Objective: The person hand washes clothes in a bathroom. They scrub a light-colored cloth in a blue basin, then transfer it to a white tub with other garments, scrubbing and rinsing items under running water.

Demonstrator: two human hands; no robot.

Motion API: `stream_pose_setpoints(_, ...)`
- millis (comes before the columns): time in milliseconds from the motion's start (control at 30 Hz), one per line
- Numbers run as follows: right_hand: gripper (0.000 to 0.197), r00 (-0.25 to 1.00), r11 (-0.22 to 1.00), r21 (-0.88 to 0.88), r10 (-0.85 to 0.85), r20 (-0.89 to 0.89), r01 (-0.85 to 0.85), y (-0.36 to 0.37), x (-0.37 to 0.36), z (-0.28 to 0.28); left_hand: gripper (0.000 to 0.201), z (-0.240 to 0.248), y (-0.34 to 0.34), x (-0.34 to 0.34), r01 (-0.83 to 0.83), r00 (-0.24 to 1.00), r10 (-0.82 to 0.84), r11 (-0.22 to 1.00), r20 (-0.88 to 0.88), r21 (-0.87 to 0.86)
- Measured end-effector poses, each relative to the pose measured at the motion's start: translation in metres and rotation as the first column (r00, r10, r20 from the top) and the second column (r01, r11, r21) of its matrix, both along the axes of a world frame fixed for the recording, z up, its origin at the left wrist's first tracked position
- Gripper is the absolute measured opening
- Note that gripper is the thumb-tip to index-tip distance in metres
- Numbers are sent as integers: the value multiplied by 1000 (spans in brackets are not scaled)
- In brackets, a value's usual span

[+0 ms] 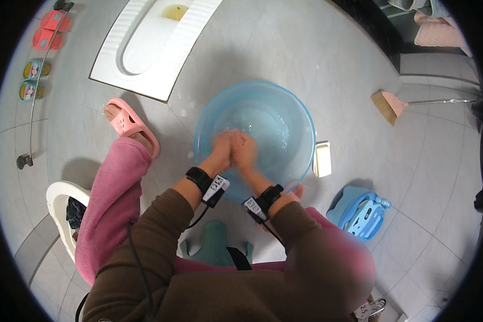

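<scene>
A round light-blue basin (307, 119) of water stands on the floor in front of me. Over its near left part, my left hand (224, 146) and my right hand (244, 151) press together, fingers curled in. Motion blurs the right hand and wrist somewhat. Whatever lies between the palms, if anything, is hidden. Both wrists carry black straps with small white-labelled boxes and cables. Touching or close to the basin's right side is a cream-coloured bar-shaped block (322, 159).
A white squat toilet (182, 48) is set in the floor at the far left. A broom (389, 105) and a blue child's potty (362, 213) are to the right. At left stand a white tub (59, 192) with dark cloth and a wall rail (33, 115) holding slippers. Below me is a green stool (214, 244).
</scene>
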State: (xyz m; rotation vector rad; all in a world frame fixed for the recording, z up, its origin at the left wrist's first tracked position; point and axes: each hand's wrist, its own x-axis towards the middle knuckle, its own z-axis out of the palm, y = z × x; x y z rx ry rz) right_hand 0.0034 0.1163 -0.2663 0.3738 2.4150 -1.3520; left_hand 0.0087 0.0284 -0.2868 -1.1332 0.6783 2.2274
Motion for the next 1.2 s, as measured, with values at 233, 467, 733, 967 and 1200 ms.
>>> stream_pose_setpoints(233,36,933,888,429,-2,-359,167,93,-36,-60,32,-7,36,13,217,960,-280,774,-14,-595)
stream_pose_setpoints(467,32,1000,997,76,-20,15,19,45,9,-65,40,-39,5,14,175,981,-165,979,100,-102)
stream_pose_setpoints(733,25,889,810,526,412,-199,-258,0,1,-17,36,-21,-2,11,313,945,-328,896,5,-314)
stream_pose_setpoints(967,22,641,837,540,461,-614,-85,16,-2,14,28,-7,38,9,335,904,-428,704,3,-627)
stream_pose_setpoints(1200,40,972,896,393,234,-22,-207,32,-45,8,28,-11,19,0,393,809,-577,674,-114,-626)
